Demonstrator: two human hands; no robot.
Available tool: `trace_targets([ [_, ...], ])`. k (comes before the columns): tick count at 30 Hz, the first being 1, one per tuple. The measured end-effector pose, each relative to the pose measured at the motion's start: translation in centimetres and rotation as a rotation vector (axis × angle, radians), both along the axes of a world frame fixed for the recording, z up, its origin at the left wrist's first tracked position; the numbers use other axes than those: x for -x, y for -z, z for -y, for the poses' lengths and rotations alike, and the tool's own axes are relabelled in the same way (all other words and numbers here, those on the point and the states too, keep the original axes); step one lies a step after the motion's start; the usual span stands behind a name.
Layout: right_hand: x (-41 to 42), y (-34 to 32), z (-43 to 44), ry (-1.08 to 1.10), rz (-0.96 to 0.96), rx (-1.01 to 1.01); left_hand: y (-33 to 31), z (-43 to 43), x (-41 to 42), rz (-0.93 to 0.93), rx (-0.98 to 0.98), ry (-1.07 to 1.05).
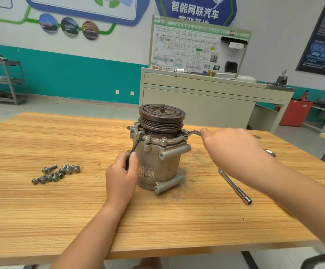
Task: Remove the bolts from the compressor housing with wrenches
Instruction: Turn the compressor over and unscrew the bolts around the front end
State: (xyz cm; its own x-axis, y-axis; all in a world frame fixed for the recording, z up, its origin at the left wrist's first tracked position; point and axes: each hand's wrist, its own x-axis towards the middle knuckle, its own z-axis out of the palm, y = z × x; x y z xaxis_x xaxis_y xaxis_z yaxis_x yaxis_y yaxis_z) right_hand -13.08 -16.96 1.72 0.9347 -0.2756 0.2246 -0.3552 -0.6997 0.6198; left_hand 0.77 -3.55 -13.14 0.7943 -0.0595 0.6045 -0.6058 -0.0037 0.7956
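Observation:
A grey metal compressor (157, 158) stands upright mid-table with a dark pulley (161, 115) on top. Bolts (164, 141) still sit in its upper flange. My left hand (122, 175) grips the handle of a dark wrench (135, 146) whose head rests on the flange's left side. My right hand (233, 150) holds a silver wrench (191, 132) whose head sits on a bolt at the flange's right side. Several removed bolts (57, 173) lie in a loose pile on the table to the left.
The wooden table (60, 220) carries a socket extension bar (235, 186) to the right of the compressor and a small metal part (270, 152) behind my right forearm. Beyond stand a training bench (196, 94), a metal shelf (4, 82) and a red cabinet (295, 113).

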Motion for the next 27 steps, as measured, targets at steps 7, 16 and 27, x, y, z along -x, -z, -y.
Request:
trace_targets([
  [7, -0.3, -0.5, 0.8, -0.038, -0.087, 0.086, 0.1, 0.1, -0.1, 0.001, -0.003, 0.008],
  [16, -4.7, -0.4, 8.6, -0.190, 0.079, 0.037, 0.0, -0.1, 0.0, -0.009, -0.015, 0.010],
  [27, -8.4, 3.1, 9.4, -0.343, 0.587, -0.400, -0.1, -0.1, 0.3, -0.007, -0.023, 0.024],
])
